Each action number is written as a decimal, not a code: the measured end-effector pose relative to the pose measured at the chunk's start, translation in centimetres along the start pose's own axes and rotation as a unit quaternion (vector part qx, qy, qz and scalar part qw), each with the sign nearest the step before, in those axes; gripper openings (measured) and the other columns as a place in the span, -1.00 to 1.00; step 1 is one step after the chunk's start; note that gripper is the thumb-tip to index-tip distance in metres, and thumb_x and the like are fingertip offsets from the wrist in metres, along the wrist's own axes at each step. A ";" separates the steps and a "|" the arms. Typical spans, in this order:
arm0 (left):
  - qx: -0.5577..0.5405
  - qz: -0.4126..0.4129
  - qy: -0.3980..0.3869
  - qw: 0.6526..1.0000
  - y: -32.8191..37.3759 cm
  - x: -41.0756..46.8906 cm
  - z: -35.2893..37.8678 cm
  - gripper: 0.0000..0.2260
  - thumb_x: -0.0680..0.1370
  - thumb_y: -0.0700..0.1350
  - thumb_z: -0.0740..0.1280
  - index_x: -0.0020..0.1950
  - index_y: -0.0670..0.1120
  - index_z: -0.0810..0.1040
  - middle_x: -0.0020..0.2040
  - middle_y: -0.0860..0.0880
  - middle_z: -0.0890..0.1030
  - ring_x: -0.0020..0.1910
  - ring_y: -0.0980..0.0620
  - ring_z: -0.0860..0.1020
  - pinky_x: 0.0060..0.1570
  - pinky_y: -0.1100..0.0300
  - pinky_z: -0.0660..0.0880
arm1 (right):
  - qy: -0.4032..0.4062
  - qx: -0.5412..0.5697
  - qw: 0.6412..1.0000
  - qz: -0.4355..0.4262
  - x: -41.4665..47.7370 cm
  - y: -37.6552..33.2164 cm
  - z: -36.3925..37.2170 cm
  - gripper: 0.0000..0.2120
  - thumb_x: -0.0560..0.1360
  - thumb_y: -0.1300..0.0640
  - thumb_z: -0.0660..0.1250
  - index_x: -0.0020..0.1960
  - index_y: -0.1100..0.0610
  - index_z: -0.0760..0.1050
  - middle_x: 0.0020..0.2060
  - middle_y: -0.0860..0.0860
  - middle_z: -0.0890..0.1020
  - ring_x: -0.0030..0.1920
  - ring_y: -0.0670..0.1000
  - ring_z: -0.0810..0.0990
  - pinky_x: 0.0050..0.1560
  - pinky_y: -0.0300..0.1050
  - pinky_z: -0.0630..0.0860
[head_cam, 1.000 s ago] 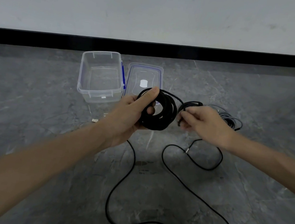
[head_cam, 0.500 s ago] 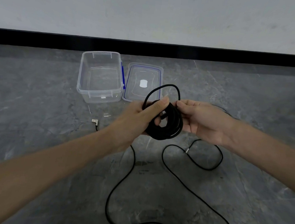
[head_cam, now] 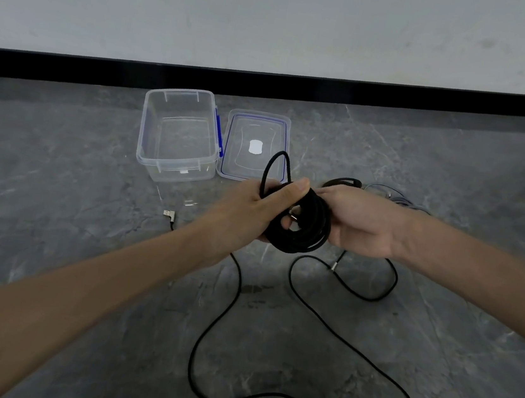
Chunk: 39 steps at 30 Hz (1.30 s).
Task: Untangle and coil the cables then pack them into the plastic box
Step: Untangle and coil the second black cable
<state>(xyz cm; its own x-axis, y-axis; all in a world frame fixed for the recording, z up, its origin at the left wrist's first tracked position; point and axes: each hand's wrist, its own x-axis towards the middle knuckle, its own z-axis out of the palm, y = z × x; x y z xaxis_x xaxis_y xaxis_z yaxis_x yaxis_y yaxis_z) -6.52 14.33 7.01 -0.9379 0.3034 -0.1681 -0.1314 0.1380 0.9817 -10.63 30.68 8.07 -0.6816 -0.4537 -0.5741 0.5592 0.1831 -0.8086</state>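
Observation:
My left hand (head_cam: 253, 209) grips a black cable coil (head_cam: 304, 233) above the floor, thumb over the top of the loops. My right hand (head_cam: 357, 225) holds the coil's right side, fingers behind the strands. One loose loop (head_cam: 276, 167) sticks up from the coil. A long slack run of the same black cable (head_cam: 307, 307) trails from the coil in wide curves across the floor toward me. The clear plastic box (head_cam: 175, 168) stands open and empty on the floor beyond my left hand.
The box's clear lid (head_cam: 257, 120) with blue seal lies flat right of the box. A USB plug (head_cam: 169, 214) lies on the floor left of my left forearm. A grey cable bundle (head_cam: 396, 198) and another black cable (head_cam: 342, 182) lie behind my right hand. A wall with black skirting runs behind.
My right hand left the cables on the floor, carried a strand leftward and closed onto the coil; a new loop now stands up from it. The coil has dropped slightly lower.

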 end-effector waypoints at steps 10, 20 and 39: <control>0.007 0.008 0.094 0.996 -0.4 0.7 0.2 -0.51 0.56 0.19 0.22 0.04 -0.25 0.60 -0.12 -0.24 0.66 -0.10 -0.16 0.65 0.03 -0.03 0.61 | -0.034 -0.134 0.988 -0.062 -1.0 -0.7 0.6 -0.49 0.45 0.02 0.42 0.28 0.30 0.48 0.08 0.18 0.61 0.11 0.04 0.60 0.18 -0.03 0.51; 0.105 0.057 0.153 0.981 -1.7 0.7 0.3 -0.72 0.59 0.09 0.26 -0.28 0.03 0.50 -0.45 0.10 0.53 -0.42 0.24 0.50 -0.35 0.44 0.38 | 0.135 -0.375 0.899 -0.184 -1.5 -0.3 2.5 -0.75 0.54 0.17 0.20 -0.20 0.16 0.61 -0.43 0.09 0.55 -0.43 -0.12 0.45 -0.38 -0.22 0.46; 0.100 0.080 0.195 0.972 -1.0 0.2 0.7 -0.75 0.58 0.08 0.27 -0.25 0.01 0.49 -0.39 0.10 0.52 -0.41 0.25 0.50 -0.38 0.43 0.39 | 0.299 -0.598 0.651 -0.359 -1.8 0.6 3.0 -0.72 0.37 0.10 0.44 -0.06 0.14 0.38 -0.16 0.03 0.44 -0.23 0.02 0.39 -0.33 -0.17 0.32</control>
<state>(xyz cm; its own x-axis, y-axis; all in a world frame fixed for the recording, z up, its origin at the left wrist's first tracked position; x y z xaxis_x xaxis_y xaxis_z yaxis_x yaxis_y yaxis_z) -6.35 14.90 5.89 -0.9967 -0.0399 0.0711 0.0552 0.3107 0.9489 -7.62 28.96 9.01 -0.8263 -0.4419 0.3492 -0.5294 0.8210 -0.2138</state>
